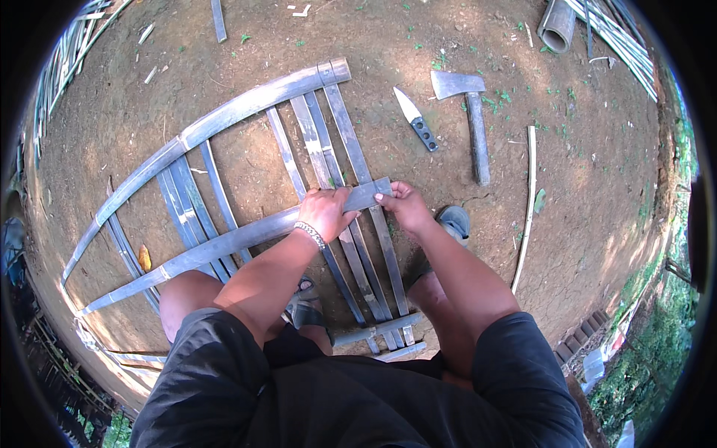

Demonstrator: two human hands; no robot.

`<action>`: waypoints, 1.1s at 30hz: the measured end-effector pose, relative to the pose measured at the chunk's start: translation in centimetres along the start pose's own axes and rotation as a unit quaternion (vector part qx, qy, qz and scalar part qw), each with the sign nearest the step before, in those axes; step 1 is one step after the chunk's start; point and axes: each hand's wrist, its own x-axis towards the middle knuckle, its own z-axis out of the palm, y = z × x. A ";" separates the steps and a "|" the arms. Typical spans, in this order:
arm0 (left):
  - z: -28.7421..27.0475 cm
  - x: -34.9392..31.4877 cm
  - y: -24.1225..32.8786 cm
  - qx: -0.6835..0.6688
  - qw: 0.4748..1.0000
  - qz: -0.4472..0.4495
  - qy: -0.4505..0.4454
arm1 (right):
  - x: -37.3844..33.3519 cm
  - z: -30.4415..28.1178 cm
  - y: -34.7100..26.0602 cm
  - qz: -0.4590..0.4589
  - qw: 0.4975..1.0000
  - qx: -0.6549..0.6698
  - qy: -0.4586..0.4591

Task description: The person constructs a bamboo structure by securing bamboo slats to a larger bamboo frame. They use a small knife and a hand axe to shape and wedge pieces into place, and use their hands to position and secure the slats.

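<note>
A half-split bamboo rail runs slantwise below me, lying over several thin bamboo cross slats. Near its right end, my left hand presses down with its fingers curled over the rail. At the very tip, my right hand pinches the rail's edge between thumb and fingers. A second, curved bamboo rail lies at the far side, across the slats' far ends. Close to my body, another bamboo rail crosses their near ends, partly hidden by my legs and shirt.
A knife with a holed dark handle and an axe lie on the dirt ground, far right. A long thin stick lies farther right. Bamboo strips and a bamboo tube rest at the far right corner. My feet stand among the slats.
</note>
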 end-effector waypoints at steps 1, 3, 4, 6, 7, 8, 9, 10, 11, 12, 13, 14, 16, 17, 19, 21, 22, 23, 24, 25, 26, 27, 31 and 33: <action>0.1 0.0 -0.1 -0.001 1.000 0.003 0.005 | 0.0 -0.1 0.0 0.001 1.000 -0.002 -0.004; 0.4 -0.1 -0.3 -0.003 1.000 0.007 0.014 | 0.1 -0.1 -0.1 0.004 1.000 -0.013 -0.008; 0.5 -0.2 -0.4 -0.002 1.000 0.008 0.017 | 0.2 -0.1 -0.1 0.005 1.000 -0.020 -0.009; 0.5 0.0 -0.3 -0.002 1.000 0.004 0.015 | 0.2 -0.3 -0.1 0.003 1.000 -0.029 -0.005; 0.5 0.1 -0.3 -0.001 1.000 -0.001 0.010 | 0.3 -0.2 -0.1 0.000 1.000 -0.029 -0.001; 0.4 0.2 -0.2 0.000 1.000 -0.005 0.004 | 0.3 -0.2 0.1 -0.003 1.000 -0.029 0.004; 0.2 0.4 0.0 -0.006 1.000 -0.010 0.002 | 0.3 -0.3 0.4 -0.008 1.000 -0.021 0.005; 0.0 0.6 0.1 -0.013 1.000 -0.015 0.000 | 0.3 -0.3 0.7 -0.014 1.000 -0.014 0.006; -0.3 0.9 0.1 -0.018 1.000 -0.020 0.000 | 0.3 -0.2 0.6 -0.022 1.000 -0.008 0.006; -0.4 1.3 0.0 -0.038 0.999 -0.035 0.017 | 0.3 -0.1 0.6 -0.025 1.000 -0.006 0.007; -0.2 1.8 -0.2 -0.058 0.997 -0.049 0.034 | 0.2 -0.1 0.5 -0.028 1.000 -0.004 0.007; 0.1 2.1 -0.4 -0.078 0.993 -0.067 0.051 | 0.2 0.2 0.2 -0.029 1.000 -0.003 0.005; 1.3 2.8 -0.2 -0.072 0.977 -0.128 0.155 | -0.1 0.7 -0.3 -0.028 0.999 0.015 0.003; 1.8 3.1 0.5 -0.076 0.965 -0.161 0.191 | -0.3 0.7 -0.3 -0.025 0.999 0.023 0.005; 2.7 3.8 1.4 -0.059 0.944 -0.207 0.249 | -0.2 0.5 -0.3 -0.022 0.999 0.023 0.002; 3.3 4.2 1.9 -0.048 0.938 -0.227 0.259 | 0.0 0.4 0.0 -0.017 1.000 0.014 0.001; 3.5 4.4 2.0 -0.042 0.934 -0.238 0.264 | 0.1 0.2 0.0 -0.015 1.000 0.003 0.002; 3.7 4.4 1.9 -0.035 0.934 -0.234 0.266 | 0.1 0.1 0.1 -0.014 1.000 -0.007 0.003; 4.0 4.3 1.8 -0.029 0.935 -0.231 0.268 | 0.2 0.1 0.2 -0.020 1.000 -0.012 0.007; 4.2 4.3 1.7 -0.022 0.935 -0.228 0.271 | 0.2 0.1 0.3 -0.027 0.999 -0.017 0.011; 4.3 4.3 1.6 -0.020 0.936 -0.220 0.275 | 0.2 0.1 0.5 -0.033 0.999 -0.022 0.015; 4.4 4.3 1.6 -0.018 0.936 -0.212 0.280 | 0.2 0.0 0.5 -0.029 0.998 -0.047 0.030; 4.2 4.0 1.4 -0.006 0.940 -0.215 0.263 | -1.4 1.1 -2.7 -0.003 0.973 -0.213 0.092; 4.4 4.0 1.4 -0.015 0.941 -0.216 0.261 | -2.2 1.3 -5.3 -0.083 0.918 -0.352 0.164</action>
